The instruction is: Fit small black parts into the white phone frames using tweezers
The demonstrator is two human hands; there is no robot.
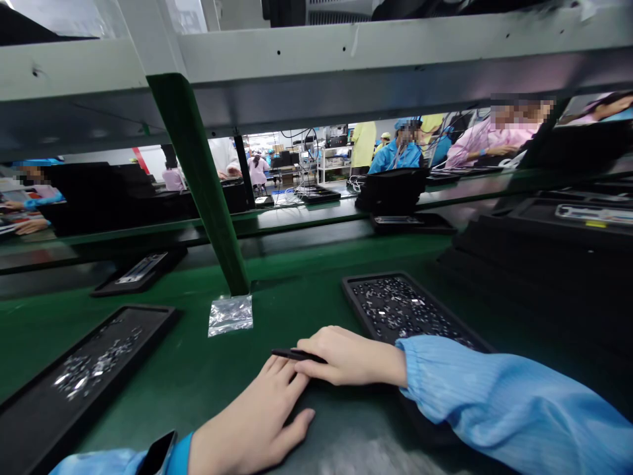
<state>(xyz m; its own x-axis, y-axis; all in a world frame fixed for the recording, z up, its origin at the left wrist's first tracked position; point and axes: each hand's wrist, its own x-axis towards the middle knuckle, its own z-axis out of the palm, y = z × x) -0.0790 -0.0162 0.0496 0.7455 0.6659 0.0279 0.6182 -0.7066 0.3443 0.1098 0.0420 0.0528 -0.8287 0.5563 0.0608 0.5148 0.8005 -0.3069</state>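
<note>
My right hand (341,356) is closed around a slim black tool (291,355), possibly tweezers; its far end points left, over the fingertips of my left hand (257,412). That left hand lies palm down on the green work surface, fingers stretched and thumb spread, with nothing visible in it. The fingers of the two hands meet. Under and behind my right forearm is a black tray (351,290) holding many small shiny parts. At the left is another black tray (30,409) with a heap of small metallic pieces (96,366).
A clear plastic bag (231,315) lies by the foot of a slanting green post (202,178). Dark stacked trays (519,264) rise at the right. Smaller trays (141,269) sit farther back. A shelf beam (316,56) crosses overhead. Several people work beyond the bench.
</note>
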